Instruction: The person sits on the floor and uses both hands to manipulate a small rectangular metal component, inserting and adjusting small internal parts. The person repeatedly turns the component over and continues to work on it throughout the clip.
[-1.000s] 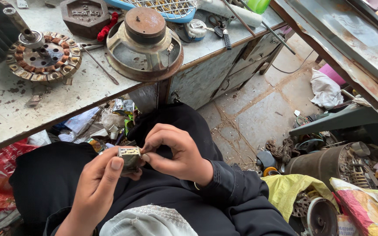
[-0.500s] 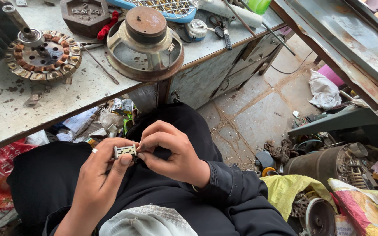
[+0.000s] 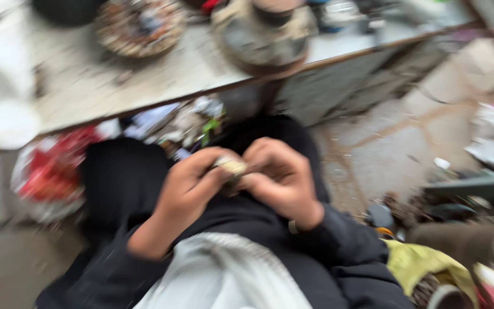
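From here I see a heavily blurred view. The tabletop (image 3: 161, 74) runs across the top, and everything else I place against it. On it, near its front edge, sits a round grey motor housing (image 3: 264, 34), with a flat round wound part (image 3: 138, 26) on the tabletop to that housing's left. Below the tabletop's edge are my dark-clothed knees (image 3: 121, 177), and over them both hands meet. My left hand (image 3: 187, 186) has its fingers curled, pinching a small pale metal part (image 3: 231, 166) at the tips. My right hand (image 3: 278, 177) is bunched and touching the same part from the other side. I cannot tell the finer grip.
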